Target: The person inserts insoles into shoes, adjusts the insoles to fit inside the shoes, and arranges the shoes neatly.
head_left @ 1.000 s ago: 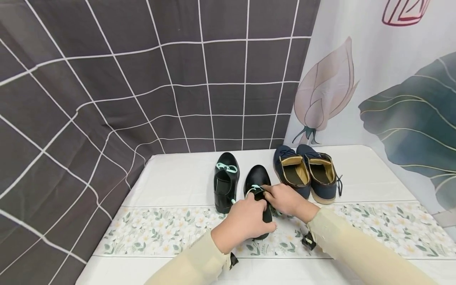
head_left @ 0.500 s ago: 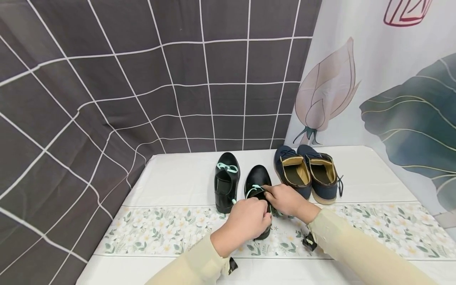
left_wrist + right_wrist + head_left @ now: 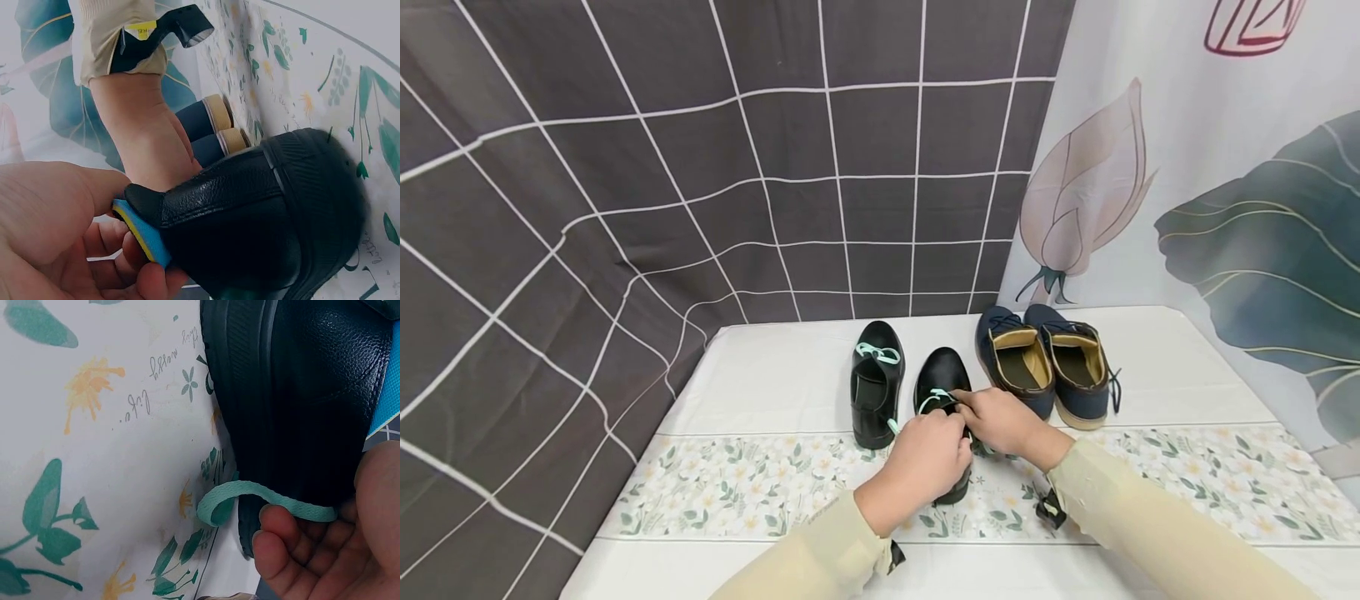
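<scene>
A black lace-up shoe [image 3: 942, 371] with mint-green laces stands on the table, toe pointing away, with both hands at its opening. My left hand [image 3: 925, 458] is over its heel half. In the left wrist view, that hand's thumb and fingers pinch a blue, yellow-edged insole [image 3: 147, 234] at the shoe's opening; how far it reaches inside is hidden. My right hand [image 3: 1003, 421] grips the shoe's upper near the laces, its fingers curled. A loop of mint-green lace [image 3: 250, 487] hangs beside those fingers in the right wrist view.
The matching black shoe [image 3: 874, 425], with its lace in a bow, stands just left. Two navy shoes [image 3: 1081, 400] with tan linings are at the back right. A white cloth with a floral band [image 3: 722, 483] covers the table, and a dark grid curtain [image 3: 790, 208] hangs behind.
My left hand has shifted slightly forward over the shoe, and its thumb, earlier sticking out to the right, has drawn in. My right hand has stayed in place.
</scene>
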The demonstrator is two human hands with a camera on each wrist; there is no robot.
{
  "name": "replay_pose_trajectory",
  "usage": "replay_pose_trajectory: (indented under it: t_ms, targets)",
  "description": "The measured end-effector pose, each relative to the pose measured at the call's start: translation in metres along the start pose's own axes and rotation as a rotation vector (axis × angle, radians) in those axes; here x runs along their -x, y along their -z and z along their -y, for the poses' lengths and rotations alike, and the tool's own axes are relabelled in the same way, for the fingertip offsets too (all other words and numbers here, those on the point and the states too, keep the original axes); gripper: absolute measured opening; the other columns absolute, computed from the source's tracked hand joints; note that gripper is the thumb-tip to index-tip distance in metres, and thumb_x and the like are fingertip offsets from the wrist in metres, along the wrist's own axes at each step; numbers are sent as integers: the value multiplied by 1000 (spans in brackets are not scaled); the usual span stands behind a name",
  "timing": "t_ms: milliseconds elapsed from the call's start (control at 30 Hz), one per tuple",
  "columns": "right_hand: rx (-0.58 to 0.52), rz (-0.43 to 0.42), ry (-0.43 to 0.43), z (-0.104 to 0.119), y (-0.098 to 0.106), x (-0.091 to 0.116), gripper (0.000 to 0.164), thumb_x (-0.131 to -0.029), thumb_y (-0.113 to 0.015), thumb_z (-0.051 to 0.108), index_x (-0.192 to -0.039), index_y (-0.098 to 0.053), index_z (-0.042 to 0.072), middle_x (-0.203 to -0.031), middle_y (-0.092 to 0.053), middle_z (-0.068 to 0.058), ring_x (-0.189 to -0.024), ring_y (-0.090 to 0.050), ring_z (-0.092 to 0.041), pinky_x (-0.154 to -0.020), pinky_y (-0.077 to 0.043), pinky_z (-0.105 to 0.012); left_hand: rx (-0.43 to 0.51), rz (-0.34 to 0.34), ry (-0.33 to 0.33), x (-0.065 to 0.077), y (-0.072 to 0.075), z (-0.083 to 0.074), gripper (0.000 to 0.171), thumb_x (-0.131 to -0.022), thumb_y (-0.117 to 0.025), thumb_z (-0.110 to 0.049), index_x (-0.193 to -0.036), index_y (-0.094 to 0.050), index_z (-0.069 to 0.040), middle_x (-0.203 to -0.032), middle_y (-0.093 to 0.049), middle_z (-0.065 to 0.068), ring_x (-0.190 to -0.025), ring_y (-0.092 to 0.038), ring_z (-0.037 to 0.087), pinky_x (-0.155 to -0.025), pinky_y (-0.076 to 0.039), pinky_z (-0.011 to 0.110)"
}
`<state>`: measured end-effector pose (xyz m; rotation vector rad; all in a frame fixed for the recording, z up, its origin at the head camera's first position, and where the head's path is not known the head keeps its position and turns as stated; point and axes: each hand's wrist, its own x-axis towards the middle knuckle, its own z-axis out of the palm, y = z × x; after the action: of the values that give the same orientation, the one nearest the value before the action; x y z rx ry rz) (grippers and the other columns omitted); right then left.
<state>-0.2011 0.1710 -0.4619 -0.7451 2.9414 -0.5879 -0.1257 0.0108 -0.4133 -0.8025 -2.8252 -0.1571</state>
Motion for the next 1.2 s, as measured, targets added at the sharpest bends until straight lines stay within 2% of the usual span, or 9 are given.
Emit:
replay_pose_trajectory:
  t_ms: [167,367,567,633,733,833,967,1133,1200]
  targets:
    - [1,2,-1,-1,0,0,41,-106,-45,24,-135,-61,0,-110,-78,-19,-82,-71,-23,-71,-57,-43,-58,-24,-38,5,1,-3,21,-95,-64,-27,-97,-72,-8,-82,-73,3,-81,-67,16,-75,-57,30]
    - [8,3,-11,1,1,-2,40,-105,-45,22,-135,-60,0,-108,-78,-18,-78,-69,-21,-69,-56,-41,47,-55,-5,8,2,-3,18,-90,-67,-25,-76,-67,-13,-70,-67,2,-71,-64,17,-73,-54,31]
    - [70,20,-17,4,3,-2,35,-103,-48,22,-134,-46,6,-84,-74,-13,-61,-60,-15,-55,-51,-37,192,114,126,10,1,1,36,-88,-71,-46,-91,-67,-11,-87,-63,7,-72,-60,20,-71,-55,34]
    - [138,-32,7,6,4,-1,37,-100,-54,23,-133,-46,9,-78,-72,-9,-55,-57,-14,-48,-47,-34,220,161,156,13,0,4,45,-86,-71,-54,-96,-67,-10,-93,-62,8,-71,-61,22,-68,-56,34]
    - [239,-149,77,8,4,1,36,-95,-64,23,-127,-52,12,-76,-68,-5,-51,-52,-14,-41,-43,-32,249,183,166,15,2,7,46,-86,-70,-58,-97,-69,-13,-94,-61,7,-67,-61,20,-63,-56,33]
    - [304,-236,158,10,4,2,29,-92,-70,21,-118,-59,16,-81,-62,-3,-53,-50,-14,-41,-42,-31,256,178,160,16,3,9,43,-87,-69,-56,-105,-73,-17,-97,-62,6,-71,-62,20,-65,-57,33]
    - [338,-267,256,11,4,3,16,-93,-70,18,-107,-63,19,-79,-56,-1,-56,-46,-12,-42,-40,-29,263,146,147,17,1,9,36,-87,-68,-49,-110,-76,-21,-97,-64,4,-74,-63,19,-69,-58,33]
    - [303,-278,324,9,6,1,12,-93,-68,9,-99,-64,19,-72,-52,3,-56,-43,-11,-47,-39,-28,287,29,117,16,-1,9,11,-83,-71,-34,-79,-76,-25,-77,-64,-5,-69,-59,11,-66,-55,30]
    - [276,-279,332,7,7,0,12,-93,-68,8,-99,-64,18,-72,-53,3,-56,-44,-11,-49,-41,-29,292,-5,106,15,-1,9,17,-82,-71,-28,-65,-69,-25,-68,-59,-9,-65,-55,7,-63,-53,27]
